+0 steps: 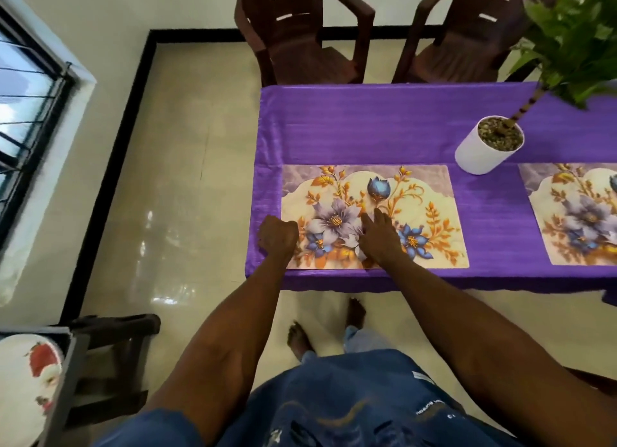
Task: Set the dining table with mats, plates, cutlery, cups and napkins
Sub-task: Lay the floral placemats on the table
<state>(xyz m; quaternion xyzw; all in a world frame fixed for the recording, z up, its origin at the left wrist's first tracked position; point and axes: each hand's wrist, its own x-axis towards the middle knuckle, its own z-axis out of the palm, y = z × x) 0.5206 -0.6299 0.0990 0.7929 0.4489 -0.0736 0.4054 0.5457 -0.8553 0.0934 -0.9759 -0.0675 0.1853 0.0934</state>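
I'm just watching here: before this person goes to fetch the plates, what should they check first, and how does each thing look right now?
1. Near floral mat lies flat on the purple tablecloth: ok.
2. Mat sits square to the table's near edge: ok, roughly parallel.
3. Left hand has let go of the mat's left edge: cannot tell; its fingers are curled there.
4. Right hand is free: not ok; it rests open on the mat.
5. Second mat lines up with the first: ok as far as shown; it is cut off by the frame.
6. White plant pot stands off both mats: ok.
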